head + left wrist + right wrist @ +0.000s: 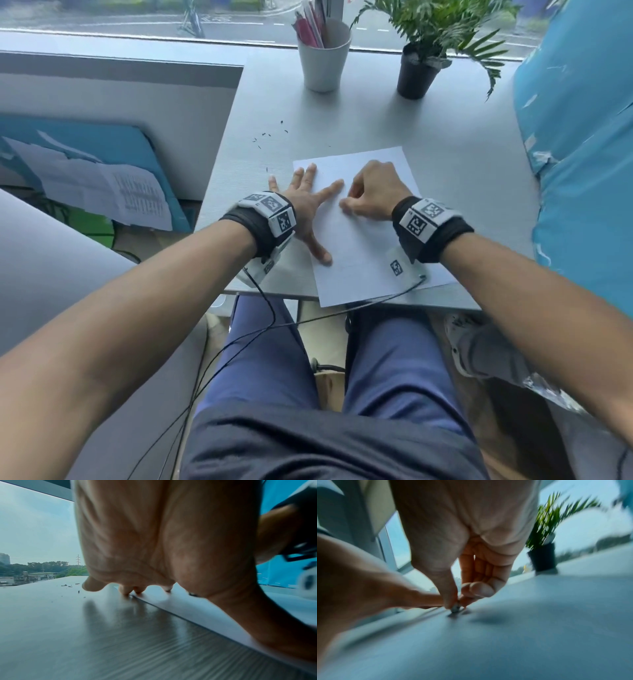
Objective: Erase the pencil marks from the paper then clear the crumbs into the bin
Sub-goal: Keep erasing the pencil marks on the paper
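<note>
left hand [306,199]: fingers splayed flat, pinning white paper sheet [363,246] at its 9 o'clock edge | right hand [371,193]: pinching small grey eraser stub [455,608] on sheet centre | dark crumbs [270,137] on grey table [462,178] at 11 o'clock | risk: hard rubbing may crumple the sheet overhanging at 6 o'clock

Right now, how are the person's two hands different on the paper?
The left hand lies flat with its fingers spread, pressing on the paper's left edge; the right hand is curled up. The left hand holds nothing, while the right hand pinches a small eraser against the sheet. The left hand lies partly on the table; the right hand sits wholly over the paper. Both wear black wrist bands with square code tags.
</note>
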Action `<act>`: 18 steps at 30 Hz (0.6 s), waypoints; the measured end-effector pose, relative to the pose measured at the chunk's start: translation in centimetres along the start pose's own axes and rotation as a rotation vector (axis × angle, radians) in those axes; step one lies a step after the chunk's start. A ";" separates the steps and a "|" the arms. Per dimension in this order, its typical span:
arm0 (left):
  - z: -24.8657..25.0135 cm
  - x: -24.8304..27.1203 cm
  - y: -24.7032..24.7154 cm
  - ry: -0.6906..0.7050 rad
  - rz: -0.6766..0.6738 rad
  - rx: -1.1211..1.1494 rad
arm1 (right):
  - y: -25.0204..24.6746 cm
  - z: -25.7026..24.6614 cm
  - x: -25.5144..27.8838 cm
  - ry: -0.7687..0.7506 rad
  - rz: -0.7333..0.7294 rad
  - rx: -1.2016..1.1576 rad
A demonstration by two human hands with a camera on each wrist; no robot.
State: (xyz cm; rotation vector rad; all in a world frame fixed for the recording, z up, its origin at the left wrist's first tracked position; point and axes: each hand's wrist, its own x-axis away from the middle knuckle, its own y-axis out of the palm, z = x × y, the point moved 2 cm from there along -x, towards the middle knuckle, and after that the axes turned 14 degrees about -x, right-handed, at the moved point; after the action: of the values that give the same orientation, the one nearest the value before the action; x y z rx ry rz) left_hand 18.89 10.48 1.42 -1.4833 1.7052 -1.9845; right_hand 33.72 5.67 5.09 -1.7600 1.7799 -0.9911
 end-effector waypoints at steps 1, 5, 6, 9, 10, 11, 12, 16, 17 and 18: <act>0.1 0.1 -0.1 -0.001 -0.004 0.001 | -0.2 0.2 -0.4 -0.002 0.042 0.008; 0.2 -0.1 0.2 -0.002 0.000 -0.030 | 3.8 -1.5 3.3 -0.116 -0.238 0.050; 0.1 -0.1 0.1 0.000 0.003 -0.031 | 3.1 -1.5 3.1 -0.096 -0.249 0.051; 0.0 0.0 -0.1 0.001 0.004 -0.004 | -0.3 -0.2 -0.3 0.000 0.004 0.045; 0.1 0.1 -0.1 0.001 -0.001 0.001 | -0.3 -0.1 -0.4 -0.002 0.033 0.052; 0.1 0.2 -0.1 0.002 -0.008 -0.001 | 0.7 -0.3 0.2 -0.025 0.009 0.054; 0.1 0.1 0.0 0.004 -0.011 -0.010 | 2.1 -1.0 1.4 -0.059 -0.072 0.075; 0.0 0.1 0.0 0.009 -0.016 -0.031 | 1.9 -1.0 2.0 -0.063 -0.176 0.061; 0.0 0.2 -0.1 0.008 -0.017 -0.021 | 0.7 -0.6 1.0 -0.035 -0.085 0.031; 0.1 0.2 -0.2 0.003 -0.016 -0.012 | 0.0 -0.3 0.2 -0.032 -0.016 0.024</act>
State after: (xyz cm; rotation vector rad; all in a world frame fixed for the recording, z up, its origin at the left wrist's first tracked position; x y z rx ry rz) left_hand 19.01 10.35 1.67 -1.5034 1.7148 -1.9885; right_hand 33.47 5.54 5.36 -1.7684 1.7300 -0.9804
